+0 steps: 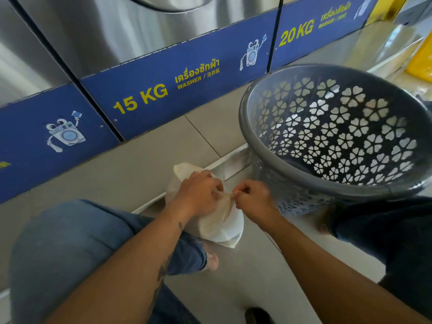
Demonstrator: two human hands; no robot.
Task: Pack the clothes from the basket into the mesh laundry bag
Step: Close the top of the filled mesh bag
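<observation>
A white mesh laundry bag (219, 225), bulging with its contents, lies on the tiled floor in front of my knees. My left hand (198, 195) grips the bag's top edge from above. Just to its right, my right hand (251, 194) pinches a small zipper pull at the bag's opening. The grey plastic basket (304, 183) with flower-shaped holes stands tilted to the right of my hands, its mouth facing me. I see no clothes inside it. What fills the bag is hidden by the mesh.
A row of steel washers with blue panels marked 15 KG (140, 97) and 20 KG (297, 33) runs along the far side. My denim-clad left knee (70, 242) is at lower left, a dark-clad leg (385, 242) at right. A yellow object (420, 59) sits far right.
</observation>
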